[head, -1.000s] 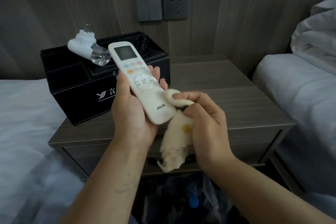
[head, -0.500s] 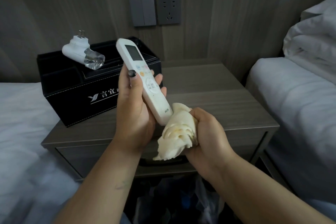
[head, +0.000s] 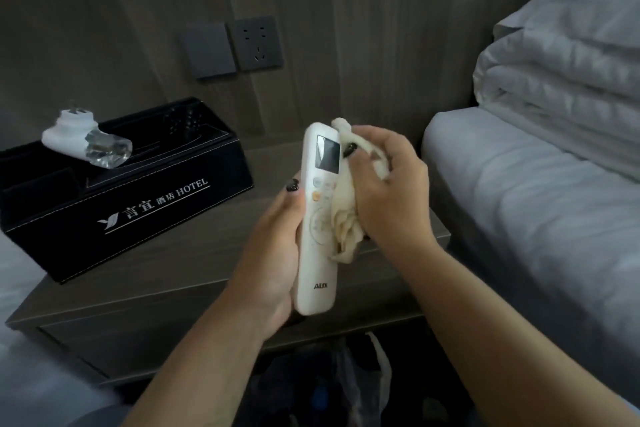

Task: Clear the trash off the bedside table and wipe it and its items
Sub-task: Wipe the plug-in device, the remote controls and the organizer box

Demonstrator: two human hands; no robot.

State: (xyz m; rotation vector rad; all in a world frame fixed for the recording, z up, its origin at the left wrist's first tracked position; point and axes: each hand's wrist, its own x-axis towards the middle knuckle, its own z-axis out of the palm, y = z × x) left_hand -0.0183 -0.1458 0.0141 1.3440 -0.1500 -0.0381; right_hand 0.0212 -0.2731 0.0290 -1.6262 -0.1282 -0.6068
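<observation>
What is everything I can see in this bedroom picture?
remote control: one, white, held upright above the bedside table
cloth: one, cream, pressed against the remote's front
organiser box: one, black, on the table's left side
plug-in device: one, white with a clear end, lying on the box
bedside table: one, grey-brown wood
wall socket: one, grey, beside a switch plate
folded duvet: one, white, on the right bed
left hand: grips the remote
right hand: holds the cloth

You see a smooth white plastic remote [head: 317,236], a crumpled cream cloth [head: 346,218], a matt wood-grain table [head: 207,253], a stitched black leather-look box [head: 138,204]
</observation>
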